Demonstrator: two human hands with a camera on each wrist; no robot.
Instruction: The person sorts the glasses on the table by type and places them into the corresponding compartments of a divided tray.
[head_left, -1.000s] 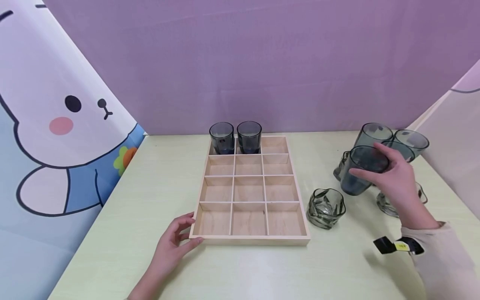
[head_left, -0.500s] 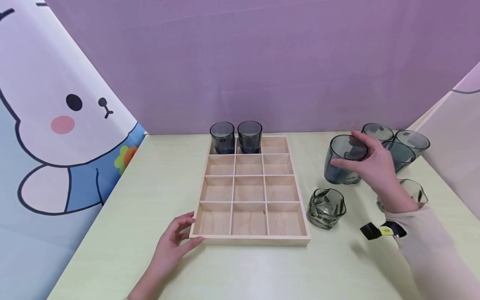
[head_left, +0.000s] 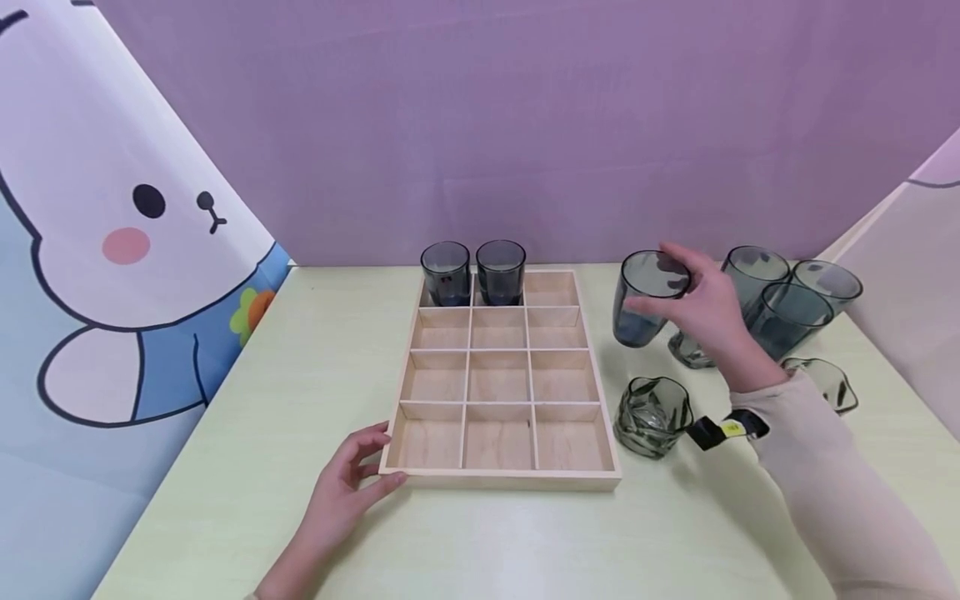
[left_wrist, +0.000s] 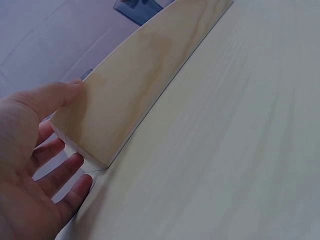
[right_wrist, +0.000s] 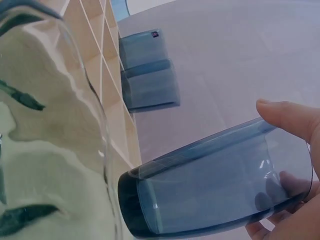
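With my right arm (head_left: 832, 467) stretched forward, my right hand (head_left: 701, 307) grips a blue-grey glass (head_left: 637, 322) near its rim, thumb opposite fingers, right of the wooden tray (head_left: 506, 481). My left hand (head_left: 348, 479) pinches the tray's near-left corner between thumb and fingers.

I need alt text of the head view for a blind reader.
A right hand holds a dark glass right of a wooden tray, whose near left corner the left hand grips. Two glasses stand in its far row; more glasses stand farther right.
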